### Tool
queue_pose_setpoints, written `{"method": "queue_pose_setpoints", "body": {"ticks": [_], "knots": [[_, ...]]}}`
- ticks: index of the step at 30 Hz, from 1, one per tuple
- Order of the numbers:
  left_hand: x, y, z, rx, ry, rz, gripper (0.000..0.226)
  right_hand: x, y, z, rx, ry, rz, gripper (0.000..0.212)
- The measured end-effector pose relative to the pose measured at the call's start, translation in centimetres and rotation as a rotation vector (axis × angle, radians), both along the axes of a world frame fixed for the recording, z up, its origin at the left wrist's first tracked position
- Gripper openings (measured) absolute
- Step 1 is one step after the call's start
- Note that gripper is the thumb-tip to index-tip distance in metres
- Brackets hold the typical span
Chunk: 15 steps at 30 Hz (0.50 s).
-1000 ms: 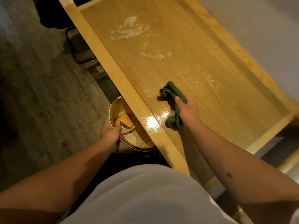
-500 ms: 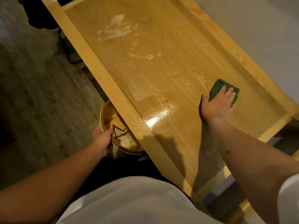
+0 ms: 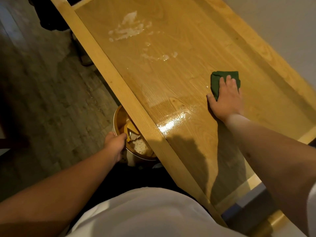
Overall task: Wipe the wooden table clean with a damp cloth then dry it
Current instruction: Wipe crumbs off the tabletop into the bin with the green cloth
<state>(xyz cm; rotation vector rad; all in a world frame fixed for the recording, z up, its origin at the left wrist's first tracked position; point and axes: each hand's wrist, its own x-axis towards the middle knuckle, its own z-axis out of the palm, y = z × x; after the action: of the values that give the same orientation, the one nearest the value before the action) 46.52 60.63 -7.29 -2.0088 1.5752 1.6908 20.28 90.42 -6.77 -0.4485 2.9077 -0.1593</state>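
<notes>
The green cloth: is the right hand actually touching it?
Touching. In the head view the right hand lies flat on the green cloth, fingers spread over it, pressing it to the wooden table.

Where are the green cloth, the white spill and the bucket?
green cloth (image 3: 218,79), head view, bare upper-left part.
white spill (image 3: 129,30), head view, largest patch.
bucket (image 3: 118,117), head view, inner wall.

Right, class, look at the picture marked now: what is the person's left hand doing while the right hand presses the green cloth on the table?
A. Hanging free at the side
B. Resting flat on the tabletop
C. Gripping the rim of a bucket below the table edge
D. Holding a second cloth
C: the left hand curls over the rim of the bucket beside the table, below its edge, while the right hand lies on the green cloth.
</notes>
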Motion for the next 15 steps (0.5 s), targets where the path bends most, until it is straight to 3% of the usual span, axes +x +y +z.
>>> {"method": "queue_pose_setpoints", "body": {"ticks": [15], "knots": [[0.8,-1.0,-0.8,-0.023,0.018,-0.094,0.011,4.8,-8.1,-0.1,-0.075,-0.051,0.309,0.068]]}}
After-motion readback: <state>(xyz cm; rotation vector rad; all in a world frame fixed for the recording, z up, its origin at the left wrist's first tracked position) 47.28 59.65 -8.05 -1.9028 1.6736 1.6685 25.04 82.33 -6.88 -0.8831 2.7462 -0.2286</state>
